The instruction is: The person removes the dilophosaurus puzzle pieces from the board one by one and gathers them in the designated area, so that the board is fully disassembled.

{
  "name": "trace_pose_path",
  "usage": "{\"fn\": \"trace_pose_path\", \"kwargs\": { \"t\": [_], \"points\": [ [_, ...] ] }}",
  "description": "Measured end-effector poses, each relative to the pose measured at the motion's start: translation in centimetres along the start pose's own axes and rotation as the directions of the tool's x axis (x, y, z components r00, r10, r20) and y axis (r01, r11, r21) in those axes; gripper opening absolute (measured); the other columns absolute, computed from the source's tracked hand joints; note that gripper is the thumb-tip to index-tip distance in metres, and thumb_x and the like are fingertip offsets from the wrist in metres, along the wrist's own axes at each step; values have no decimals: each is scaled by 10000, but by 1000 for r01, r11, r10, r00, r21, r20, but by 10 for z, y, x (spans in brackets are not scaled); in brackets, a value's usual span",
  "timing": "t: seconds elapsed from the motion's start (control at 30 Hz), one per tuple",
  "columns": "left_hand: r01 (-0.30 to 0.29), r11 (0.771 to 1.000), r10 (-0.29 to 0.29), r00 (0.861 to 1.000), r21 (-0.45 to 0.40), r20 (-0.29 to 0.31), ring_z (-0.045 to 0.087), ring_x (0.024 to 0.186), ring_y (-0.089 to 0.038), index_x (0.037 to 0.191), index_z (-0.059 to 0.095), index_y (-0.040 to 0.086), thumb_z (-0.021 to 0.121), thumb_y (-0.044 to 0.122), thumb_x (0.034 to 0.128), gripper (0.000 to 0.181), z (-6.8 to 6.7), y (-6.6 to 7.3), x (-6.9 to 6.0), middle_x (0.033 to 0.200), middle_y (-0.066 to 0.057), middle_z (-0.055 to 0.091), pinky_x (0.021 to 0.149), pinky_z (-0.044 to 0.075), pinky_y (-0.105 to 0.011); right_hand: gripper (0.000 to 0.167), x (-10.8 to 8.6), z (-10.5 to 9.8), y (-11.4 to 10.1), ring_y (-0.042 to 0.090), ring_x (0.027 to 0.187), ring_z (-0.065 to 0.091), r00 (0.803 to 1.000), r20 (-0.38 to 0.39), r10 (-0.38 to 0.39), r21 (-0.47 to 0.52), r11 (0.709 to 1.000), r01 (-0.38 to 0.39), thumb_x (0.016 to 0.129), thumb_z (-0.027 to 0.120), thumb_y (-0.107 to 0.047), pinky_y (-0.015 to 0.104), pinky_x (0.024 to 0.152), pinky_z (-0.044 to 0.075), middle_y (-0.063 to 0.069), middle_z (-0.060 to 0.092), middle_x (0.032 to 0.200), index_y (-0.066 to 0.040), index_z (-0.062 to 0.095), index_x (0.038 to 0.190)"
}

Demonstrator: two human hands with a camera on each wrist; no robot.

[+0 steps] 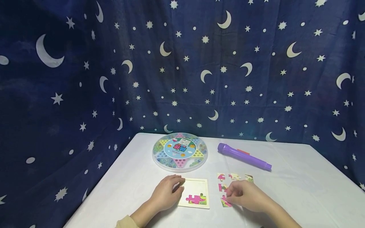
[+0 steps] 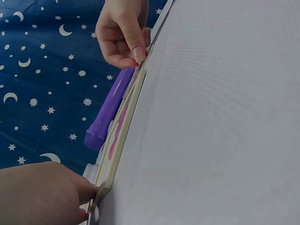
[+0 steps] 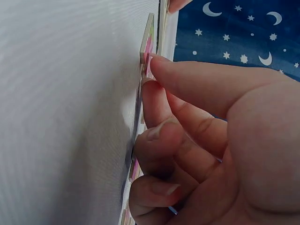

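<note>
At the left rim of a shallow wooden puzzle tray, my left hand holds the edge between thumb and fingers. Joined pink and green pieces lie in the tray's lower right corner. My right hand pinches a pink and green jigsaw piece between thumb and forefinger, right of the tray. Its other fingers are curled. Beyond that hand lie more loose pieces, among them a pink one, a cream one and a brown-green one. The right hand partly hides some pieces.
Behind the tray lies a round, clear-lidded Chinese checkers set with marbles. A purple toy microphone rests at the back right, with a small red-orange item by it. A starry blue curtain hangs behind the white table.
</note>
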State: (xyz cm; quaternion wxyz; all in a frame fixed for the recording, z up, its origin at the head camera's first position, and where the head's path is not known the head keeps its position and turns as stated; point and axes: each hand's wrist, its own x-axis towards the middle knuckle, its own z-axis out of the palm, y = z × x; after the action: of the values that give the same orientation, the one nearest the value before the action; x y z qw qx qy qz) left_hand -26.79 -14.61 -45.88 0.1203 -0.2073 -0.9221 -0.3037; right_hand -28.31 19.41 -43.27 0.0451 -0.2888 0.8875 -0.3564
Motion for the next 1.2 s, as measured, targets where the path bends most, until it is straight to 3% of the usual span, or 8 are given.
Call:
{"fn": "trace_pose_path", "kwargs": {
  "t": [0.43,0.73,1.0,1.2],
  "points": [
    [1,1000,-1,1000,4,-7,580,1275,-338,1216,734,91,679,216,970,281,1,-1,0,1303,-108,676,1060,442,-578,136,1,0,-2,43,653,523,1000,-13,-1,22,1000,1,882,812,-248,251,546,437,-109,625,727,-179,695,890],
    [6,1000,-6,1000,9,-7,577,1279,-347,1218,733,93,680,214,969,282,0,0,0,1309,-110,672,1060,440,-582,122,3,3,-2,50,667,519,999,-49,-10,-3,1000,10,897,799,-280,258,581,428,-128,613,716,-249,689,854],
    [8,1000,-8,1000,3,-11,574,1281,-352,1216,732,93,685,211,965,281,-1,0,1,1303,-112,675,1058,437,-592,119,7,2,-11,60,689,545,998,-52,-41,18,999,42,914,782,-304,259,608,442,-123,633,730,-257,691,852],
    [1,1000,-1,1000,-6,-7,578,1276,-347,1212,735,96,689,216,964,279,0,0,1,1297,-107,678,1055,442,-590,130,9,3,-20,58,689,530,999,-35,-17,5,1000,17,914,778,-342,261,607,433,-131,632,754,-266,685,863]
  ]
}}
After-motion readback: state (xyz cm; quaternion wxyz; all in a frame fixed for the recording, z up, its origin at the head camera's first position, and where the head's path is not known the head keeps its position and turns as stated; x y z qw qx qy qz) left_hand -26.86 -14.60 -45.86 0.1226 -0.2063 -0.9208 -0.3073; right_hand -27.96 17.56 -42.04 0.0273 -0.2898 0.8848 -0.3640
